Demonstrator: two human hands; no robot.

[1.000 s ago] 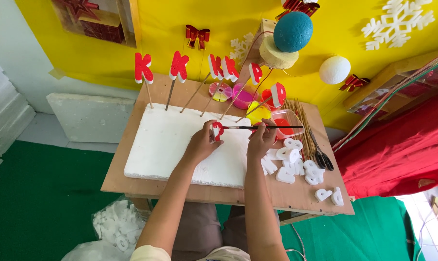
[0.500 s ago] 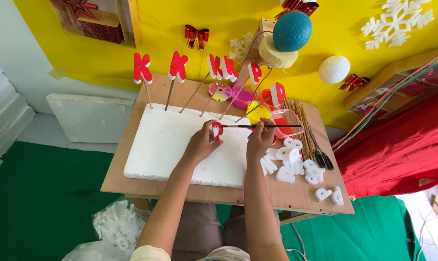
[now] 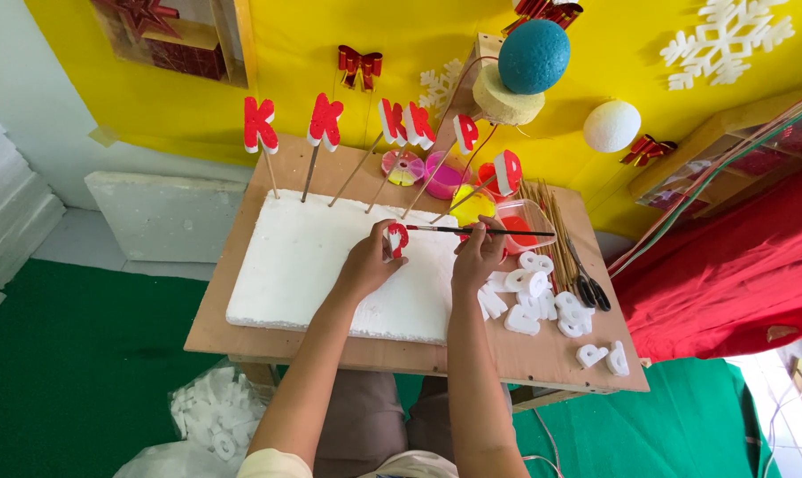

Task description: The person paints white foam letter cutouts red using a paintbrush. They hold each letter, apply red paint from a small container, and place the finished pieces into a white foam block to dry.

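Observation:
My left hand (image 3: pixel 368 265) holds a small foam letter (image 3: pixel 397 240), partly painted red, above the white foam board (image 3: pixel 312 265). My right hand (image 3: pixel 477 257) grips a thin paintbrush (image 3: pixel 472 231) held level, its tip touching the letter. Several red-painted letters on wooden sticks (image 3: pixel 325 124) stand stuck into the far edge of the board. A pile of unpainted white foam letters (image 3: pixel 534 296) lies just right of my right hand.
A wooden table (image 3: pixel 542 354) carries a tub of red paint (image 3: pixel 525 226), paint pots (image 3: pixel 441 177), a bundle of skewers (image 3: pixel 556 221) and scissors (image 3: pixel 587 283). Behind is a yellow wall with foam balls (image 3: pixel 534 55). Red cloth (image 3: pixel 737 265) lies at right, a bag of foam scraps (image 3: pixel 210 425) below.
Both hands stay almost still; the brush tip shifts slightly on the letter.

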